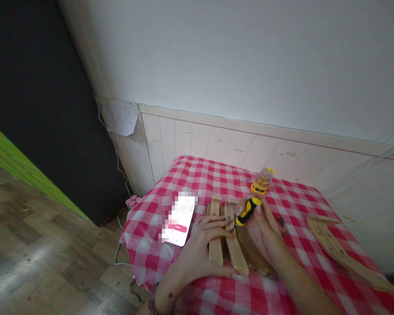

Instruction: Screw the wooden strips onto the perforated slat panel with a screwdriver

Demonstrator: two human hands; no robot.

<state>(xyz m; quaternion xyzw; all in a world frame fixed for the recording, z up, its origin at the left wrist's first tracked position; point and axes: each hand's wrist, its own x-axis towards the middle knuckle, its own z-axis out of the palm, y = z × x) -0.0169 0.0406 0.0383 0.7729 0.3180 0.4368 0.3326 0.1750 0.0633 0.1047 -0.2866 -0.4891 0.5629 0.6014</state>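
Observation:
My right hand point(264, 229) grips a yellow and black screwdriver point(248, 212), tilted so that its tip points down and left at a pale wooden strip point(237, 253). A second wooden strip point(216, 251) lies beside it on the left. Both strips rest across a brown wooden board point(254, 247). My left hand point(206, 249) is wrapped over the strips, its fingers near the screwdriver's tip and its thumb along the board's near edge. Whether the tip sits on a screw is hidden by my fingers.
A lit phone point(180, 221) lies to the left on the checked tablecloth point(144, 245). A case of driver bits point(263, 180) stands behind my right hand. Several screws point(280, 220) lie to its right, and more curved wooden pieces point(335, 249) lie farther right. A wall point(236, 144) borders the table's back.

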